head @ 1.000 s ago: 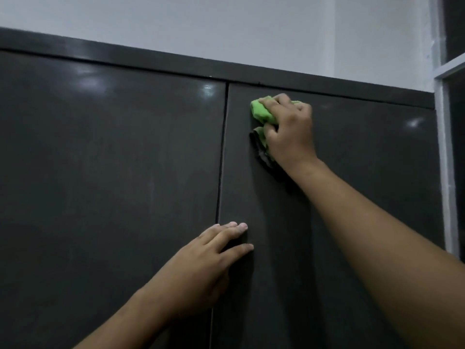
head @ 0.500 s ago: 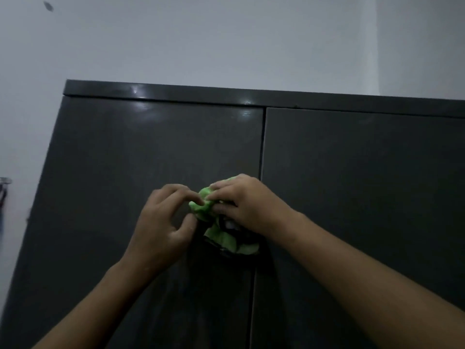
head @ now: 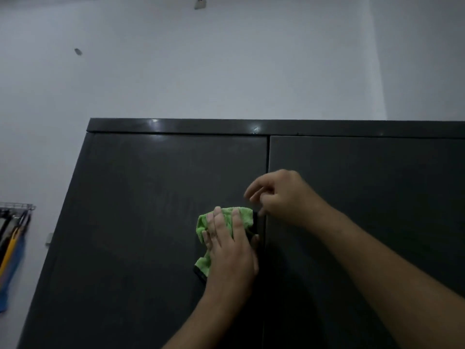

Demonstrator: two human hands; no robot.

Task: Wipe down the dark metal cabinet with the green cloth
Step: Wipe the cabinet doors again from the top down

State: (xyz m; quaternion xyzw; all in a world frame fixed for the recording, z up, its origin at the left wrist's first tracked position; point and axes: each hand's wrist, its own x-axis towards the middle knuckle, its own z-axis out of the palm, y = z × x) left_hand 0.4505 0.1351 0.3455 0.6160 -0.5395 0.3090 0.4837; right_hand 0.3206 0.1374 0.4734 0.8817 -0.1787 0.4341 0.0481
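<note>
The dark metal cabinet (head: 156, 222) stands against a pale, matte wall (head: 226, 71); its flat front consists of two smooth, rectangular door panels divided by a narrow vertical seam, with a glossy top rail that carries small light reflections. The green cloth (head: 227, 217), a crumpled terry fabric with a looped pile and a dark bound edge, lies against the left door panel just beside the seam. The left hand (head: 230, 250) rests flat on the cloth with fingers extended and spread, palm pressing the fabric onto the metal surface; it is not closed around the cloth. The right hand (head: 279, 197) is positioned just above and to the right of the cloth, over the seam, with fingers loosely curled downward; its fingertips are near the upper right corner of the cloth, and contact cannot be confirmed. Two small dark marks are visible on the wall. At the left edge, a wire rack (head: 16, 206) holds hanging items in blue, yellow and black.
</note>
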